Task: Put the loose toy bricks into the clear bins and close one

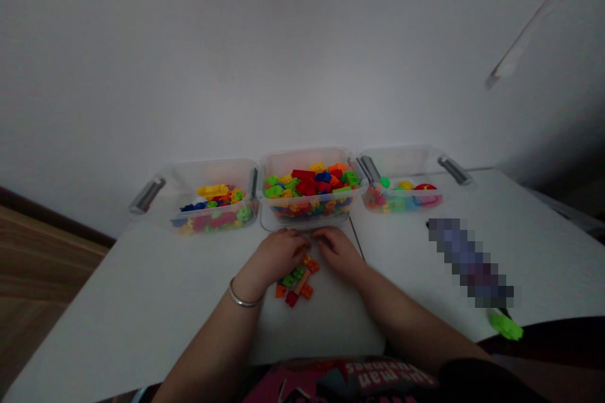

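My left hand (278, 255) and my right hand (338, 250) meet on the white table (142, 302), just in front of the middle bin. Both have their fingers curled round the far end of a small build of orange, green and red bricks (297, 282) that lies between them. A silver bangle circles my left wrist. What the fingertips pinch is hidden.
Three clear plastic bins stand in a row against the wall: the left bin (208, 204), the middle bin (309, 192) heaped with coloured bricks, and the right bin (406, 192) with a few toys. A green piece (505, 326) lies at the right front, by a blurred patch.
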A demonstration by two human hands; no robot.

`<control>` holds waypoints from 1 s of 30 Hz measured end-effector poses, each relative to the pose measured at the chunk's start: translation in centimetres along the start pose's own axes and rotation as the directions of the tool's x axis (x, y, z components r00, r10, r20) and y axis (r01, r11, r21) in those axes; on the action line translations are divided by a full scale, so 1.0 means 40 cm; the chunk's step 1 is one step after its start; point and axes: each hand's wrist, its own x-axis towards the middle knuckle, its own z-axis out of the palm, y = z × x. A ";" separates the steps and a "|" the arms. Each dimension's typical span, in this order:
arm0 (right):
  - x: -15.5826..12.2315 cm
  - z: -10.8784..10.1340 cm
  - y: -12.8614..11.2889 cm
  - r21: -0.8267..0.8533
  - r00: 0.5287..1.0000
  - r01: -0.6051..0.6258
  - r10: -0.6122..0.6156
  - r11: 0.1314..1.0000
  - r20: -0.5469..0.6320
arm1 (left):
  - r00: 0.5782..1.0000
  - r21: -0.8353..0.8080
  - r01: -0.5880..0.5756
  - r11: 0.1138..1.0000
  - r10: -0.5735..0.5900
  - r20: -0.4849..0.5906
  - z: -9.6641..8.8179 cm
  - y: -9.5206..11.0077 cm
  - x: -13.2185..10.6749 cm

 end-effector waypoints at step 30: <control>0.002 -0.006 -0.006 -0.027 0.998 0.029 -0.027 0.999 0.048 | 0.508 -0.586 -0.403 0.703 -0.361 -0.782 -0.103 -0.020 -0.036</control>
